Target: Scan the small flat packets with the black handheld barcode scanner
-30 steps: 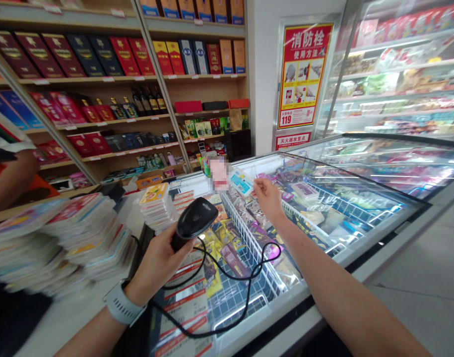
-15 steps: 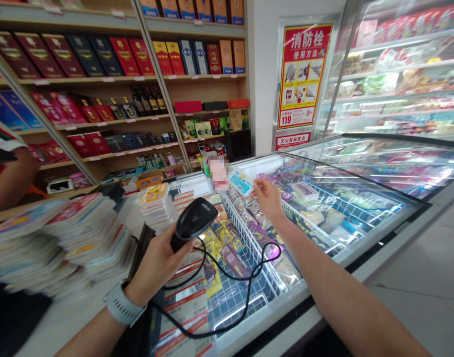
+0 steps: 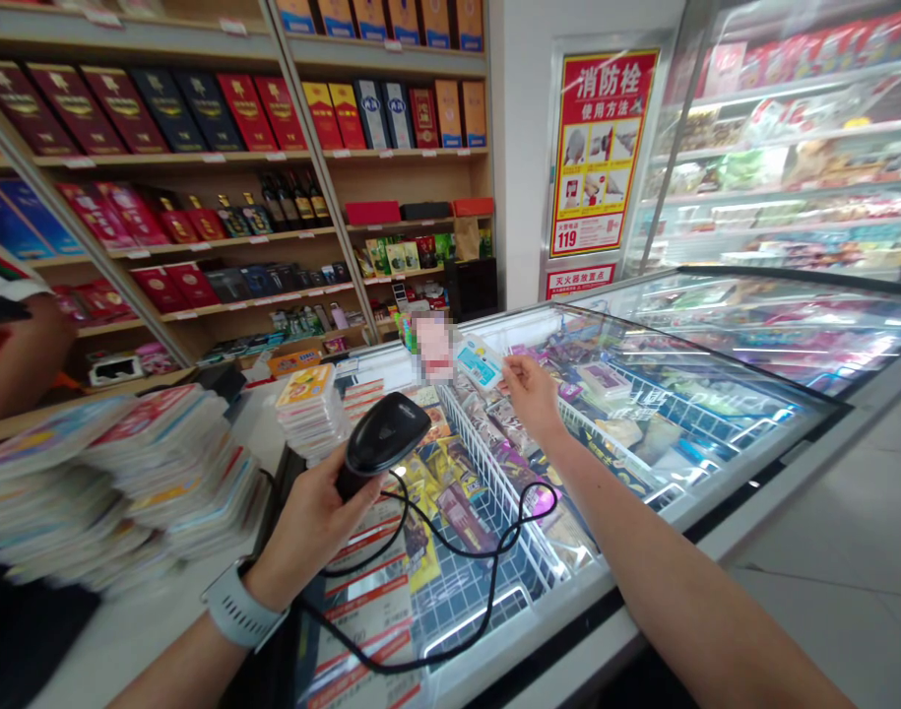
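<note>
My left hand (image 3: 321, 522), with a grey watch on its wrist, is closed around a black handheld scanner (image 3: 387, 433). The scanner's black cable (image 3: 494, 551) loops over the glass top of a freezer (image 3: 716, 492). Between thumb and fingers, my right hand (image 3: 531, 394) pinches the right edge of a white and light-blue card-like package (image 3: 480, 361) above the far part of the freezer. A small blurred-out pink item (image 3: 433, 345) stands just left of that package. Near the scanner, a stack of flat packages (image 3: 313, 409) sits on the freezer's left side.
Tall stacks of flat packages (image 3: 184, 473) stand on the counter at left. A person's arm (image 3: 22, 354) shows at the left edge. Shelves (image 3: 221, 158) of boxes and bottles line the back, beside a red poster (image 3: 605, 148). A lit display cooler (image 3: 804, 148) is at right.
</note>
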`<state>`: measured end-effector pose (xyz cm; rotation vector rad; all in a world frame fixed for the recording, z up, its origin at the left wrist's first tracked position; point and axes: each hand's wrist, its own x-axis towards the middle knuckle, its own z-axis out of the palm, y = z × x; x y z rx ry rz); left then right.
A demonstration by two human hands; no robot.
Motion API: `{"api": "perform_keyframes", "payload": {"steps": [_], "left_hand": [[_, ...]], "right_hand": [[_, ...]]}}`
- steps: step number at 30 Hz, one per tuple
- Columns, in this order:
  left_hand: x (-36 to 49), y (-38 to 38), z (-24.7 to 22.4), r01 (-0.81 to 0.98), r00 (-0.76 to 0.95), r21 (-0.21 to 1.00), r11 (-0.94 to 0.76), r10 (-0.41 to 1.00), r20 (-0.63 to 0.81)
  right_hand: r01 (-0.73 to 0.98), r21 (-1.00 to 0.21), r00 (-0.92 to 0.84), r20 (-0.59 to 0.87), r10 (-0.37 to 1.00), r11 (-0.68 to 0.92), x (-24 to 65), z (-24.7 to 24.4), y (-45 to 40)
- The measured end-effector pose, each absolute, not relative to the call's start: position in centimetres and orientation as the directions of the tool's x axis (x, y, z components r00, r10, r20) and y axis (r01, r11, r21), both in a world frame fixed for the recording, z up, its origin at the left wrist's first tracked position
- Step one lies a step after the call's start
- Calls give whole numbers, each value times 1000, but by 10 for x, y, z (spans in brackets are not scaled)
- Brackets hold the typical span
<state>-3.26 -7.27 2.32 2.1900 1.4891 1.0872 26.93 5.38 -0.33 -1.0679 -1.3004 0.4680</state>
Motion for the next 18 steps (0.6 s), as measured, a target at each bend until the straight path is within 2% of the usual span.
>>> {"api": "perform_keyframes", "payload": {"steps": [8, 18], "left_hand": [[-35, -72, 22, 653, 187, 607, -453, 873, 450], [-40, -74, 22, 611, 179, 642, -463, 871, 457]], "right_hand": [[298, -843, 285, 526, 802, 447, 274, -4, 55], [525, -809, 410, 511, 756, 263, 320, -17, 65]]}}
